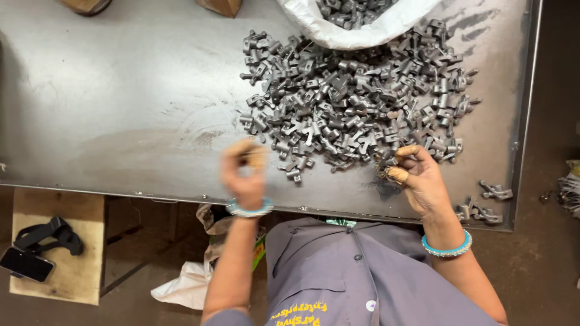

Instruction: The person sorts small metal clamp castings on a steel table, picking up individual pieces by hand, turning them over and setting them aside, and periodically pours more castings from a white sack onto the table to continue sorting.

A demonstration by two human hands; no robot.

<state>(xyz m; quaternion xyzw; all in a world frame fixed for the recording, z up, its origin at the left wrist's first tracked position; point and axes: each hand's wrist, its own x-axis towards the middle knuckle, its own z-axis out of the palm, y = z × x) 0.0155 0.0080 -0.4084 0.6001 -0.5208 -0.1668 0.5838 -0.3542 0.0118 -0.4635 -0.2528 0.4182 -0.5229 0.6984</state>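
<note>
One large heap of grey forged metal parts [356, 102], too many to count, is lying on the steel table [121, 108], spilling from one white sack [362, 27]. About five loose parts [483, 202] are sitting near the table's right corner. The right hand [420, 178] is pinching one part at the heap's near edge. The left hand [244, 172] is blurring above the table, fingers curled; its grip cannot be told.

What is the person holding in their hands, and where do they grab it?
Right hand pinches a small grey metal part by its end. Left hand is blurred; cannot tell.
</note>
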